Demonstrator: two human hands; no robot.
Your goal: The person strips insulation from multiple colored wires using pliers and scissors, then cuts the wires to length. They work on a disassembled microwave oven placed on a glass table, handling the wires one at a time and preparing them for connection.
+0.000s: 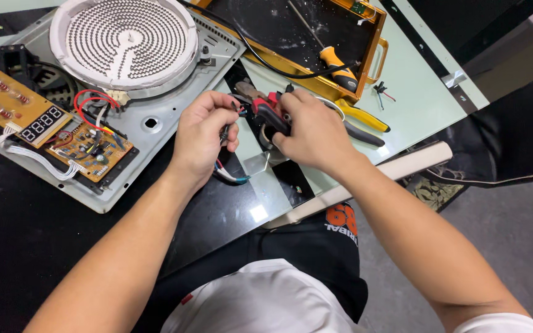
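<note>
Head view: beyond my left hand (203,137) on the worktop (26,228) lies the opened cooker (155,117), its white coil (124,42) above and to the left, its circuit board (90,148) to the left of my wrist. Past my right hand (316,132) sits a gold tray (374,52) with a screwdriver (339,69) across its edge, and yellow-handled pliers (365,117) lie just right of my knuckles. My right hand is clenched on a red-and-black tool (266,111). My left hand pinches the wires (228,129), which hang below my palm.
</note>
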